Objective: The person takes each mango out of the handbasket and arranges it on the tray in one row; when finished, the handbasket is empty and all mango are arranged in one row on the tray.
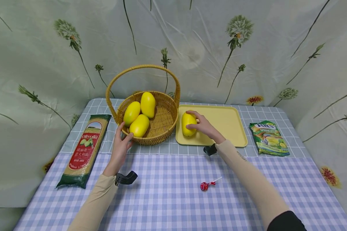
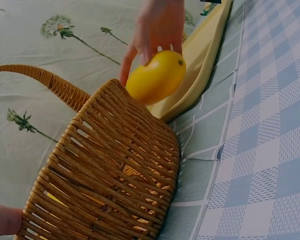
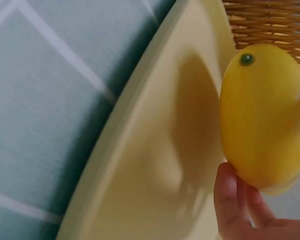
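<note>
A yellow mango (image 1: 188,124) is in my right hand (image 1: 203,125), gripped between thumb and fingers over the left part of a pale yellow tray (image 1: 219,125). In the right wrist view the mango (image 3: 262,117) shows a green stem end, and its shadow falls on the tray. My left hand (image 1: 121,149) touches the near left rim of a wicker basket (image 1: 164,115) with spread fingers. Inside the basket lie three more mangoes (image 1: 147,105). From the left wrist, the basket's woven side (image 2: 110,170) hides most of what it holds.
A spaghetti packet (image 1: 85,150) lies left of the basket, and a green Fox's candy bag (image 1: 269,138) lies right of the tray. A red-wrapped lollipop (image 1: 204,186) is on the checked cloth (image 1: 167,199) in front. The basket's tall arched handle (image 1: 143,66) stands up.
</note>
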The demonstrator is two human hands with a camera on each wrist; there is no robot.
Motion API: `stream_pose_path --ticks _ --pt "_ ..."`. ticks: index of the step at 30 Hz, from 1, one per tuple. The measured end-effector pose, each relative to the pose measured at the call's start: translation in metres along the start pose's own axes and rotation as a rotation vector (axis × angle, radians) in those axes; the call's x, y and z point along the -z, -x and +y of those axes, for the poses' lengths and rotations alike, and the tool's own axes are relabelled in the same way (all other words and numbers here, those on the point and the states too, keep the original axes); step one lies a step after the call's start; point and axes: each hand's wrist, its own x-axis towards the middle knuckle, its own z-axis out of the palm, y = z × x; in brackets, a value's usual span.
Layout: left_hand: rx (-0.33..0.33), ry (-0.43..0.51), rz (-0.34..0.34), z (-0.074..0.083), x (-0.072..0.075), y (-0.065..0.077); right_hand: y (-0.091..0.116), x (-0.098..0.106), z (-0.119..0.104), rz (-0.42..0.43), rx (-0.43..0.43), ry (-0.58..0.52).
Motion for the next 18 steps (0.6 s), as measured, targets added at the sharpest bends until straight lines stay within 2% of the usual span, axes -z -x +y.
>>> stream_pose_path --ticks 7,13,18 --pt "-0.010 -0.004 -0.004 -0.001 0.000 0.000 -0.012 -0.002 0.002 -0.046 -0.016 0.056" --pt "-0.002 0.000 -0.015 0.002 0.000 0.003 -0.014 -0.001 0.001 -0.073 -0.017 0.088" --pt "0.009 0.018 -0.021 0.013 -0.002 0.009 -0.008 0.003 -0.007 0.015 0.015 0.083"
